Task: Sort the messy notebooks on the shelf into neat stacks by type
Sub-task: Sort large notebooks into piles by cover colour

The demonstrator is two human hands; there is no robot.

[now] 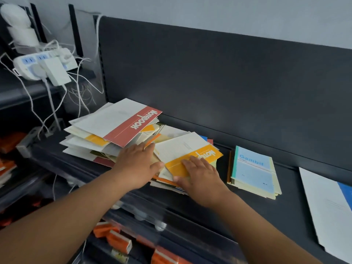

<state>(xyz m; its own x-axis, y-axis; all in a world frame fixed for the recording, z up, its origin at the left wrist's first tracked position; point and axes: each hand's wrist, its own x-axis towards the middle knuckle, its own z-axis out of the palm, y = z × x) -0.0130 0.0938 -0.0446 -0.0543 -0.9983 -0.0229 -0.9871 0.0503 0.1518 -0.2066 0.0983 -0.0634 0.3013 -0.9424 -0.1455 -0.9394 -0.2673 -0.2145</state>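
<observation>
Orange-band notebook (187, 155) under R hand (201, 175), flat.

The right hand (200, 176) is covering part of the white lettering on the yellow-banded white notebook (182, 151), leaving the word unreadable. The left hand (136, 164) is hiding the middle of the messy paper pile (85, 143), whose lower covers are showing only as slivers. At three o'clock, the blue-cornered white notebook (327, 210) is running off the picture's edge. At six o'clock, the orange packets (118, 239) are blurring, their print illegible.
</observation>
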